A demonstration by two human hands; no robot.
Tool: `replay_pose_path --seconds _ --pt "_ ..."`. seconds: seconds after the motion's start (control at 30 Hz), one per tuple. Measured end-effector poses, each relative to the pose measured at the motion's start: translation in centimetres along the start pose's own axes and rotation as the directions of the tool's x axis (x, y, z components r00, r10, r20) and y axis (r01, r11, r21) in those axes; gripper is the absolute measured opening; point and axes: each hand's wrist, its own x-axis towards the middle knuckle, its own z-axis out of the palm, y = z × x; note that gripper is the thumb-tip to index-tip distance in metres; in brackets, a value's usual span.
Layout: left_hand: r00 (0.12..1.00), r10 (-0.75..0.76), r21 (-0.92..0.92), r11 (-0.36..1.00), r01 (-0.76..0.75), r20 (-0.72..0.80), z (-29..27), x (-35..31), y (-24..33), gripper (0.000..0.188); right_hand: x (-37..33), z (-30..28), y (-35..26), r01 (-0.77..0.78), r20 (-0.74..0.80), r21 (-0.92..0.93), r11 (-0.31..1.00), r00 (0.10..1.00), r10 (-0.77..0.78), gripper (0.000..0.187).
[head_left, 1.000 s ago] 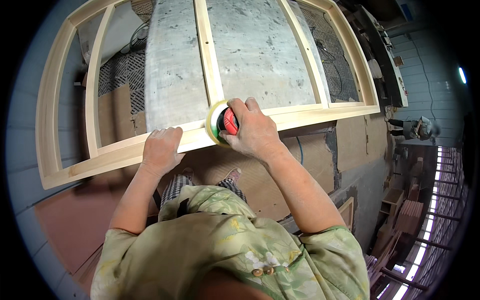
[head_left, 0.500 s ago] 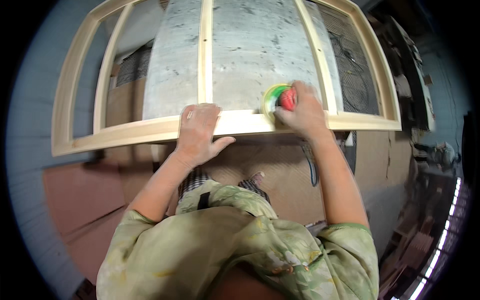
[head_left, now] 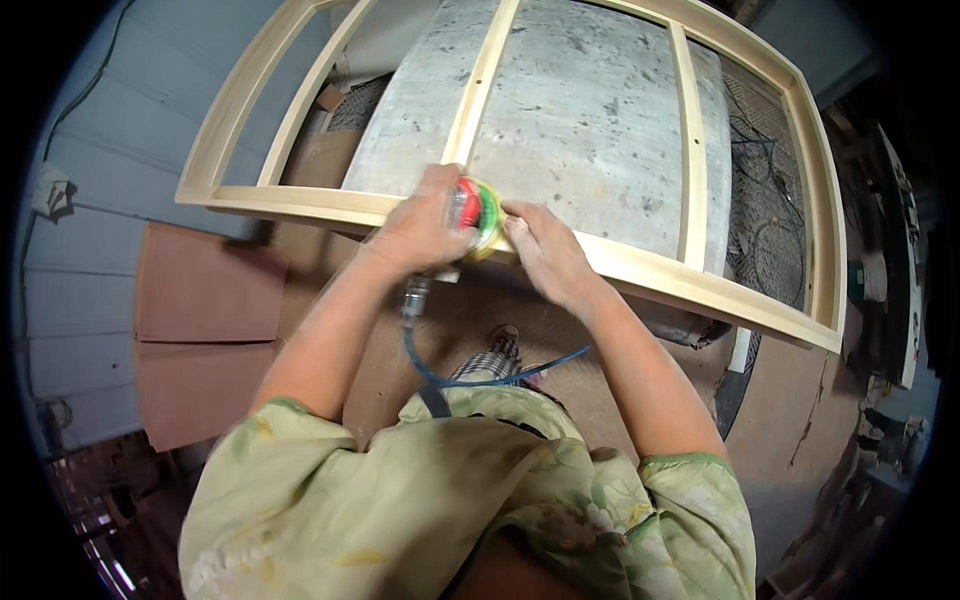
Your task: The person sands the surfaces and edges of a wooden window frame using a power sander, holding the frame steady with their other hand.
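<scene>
My left hand (head_left: 422, 222) grips a pneumatic disc sander (head_left: 466, 204) with a red body and a green-and-yellow round pad. The sander is at the near rail of a pale wooden frame (head_left: 650, 272), beside the foot of a crossbar. A metal fitting and a blue hose (head_left: 425, 372) hang from it, below my left wrist. My right hand (head_left: 548, 252) lies over the same rail just right of the pad, fingers stretched out. Its fingertips are close to the pad's edge; whether they touch it cannot be made out. Blur softens the left fingers.
Under the frame is a grey spotted board (head_left: 590, 130). Dark mesh with cables (head_left: 765, 200) shows through the right opening. Reddish-brown panels (head_left: 205, 290) lean at the left wall. A dark shelf-like unit (head_left: 895, 260) stands at the far right.
The sander has passed from my right hand to my left and is now by the middle crossbar. My right hand has moved left, off the sander. The view has turned, tilting the frame.
</scene>
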Motion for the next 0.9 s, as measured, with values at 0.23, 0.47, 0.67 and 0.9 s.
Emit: replay_pose_path --seconds 0.23,0.47,0.67,0.9 --pt "0.758 -0.379 -0.149 0.839 0.524 0.532 -9.4 7.1 -7.8 0.061 -12.8 -7.4 4.1 -0.518 0.484 0.026 0.855 0.755 0.442 0.035" --pt "0.817 0.024 -0.114 0.992 0.051 0.576 7.9 13.5 14.0 0.063 -16.5 -12.0 8.6 -0.306 -0.207 0.039 0.951 0.929 0.307 0.015" --pt "0.959 0.167 -0.057 0.986 -0.158 0.228 15.2 6.0 24.0 0.063 -19.3 -26.8 19.3 -0.331 -0.446 -0.557 0.762 0.893 0.063 0.024" --pt "0.846 -0.448 0.108 0.863 0.494 -0.290 3.9 0.9 6.7 0.064 -21.2 -31.0 24.5 -0.350 -0.343 -0.774 0.528 0.932 0.116 0.033"
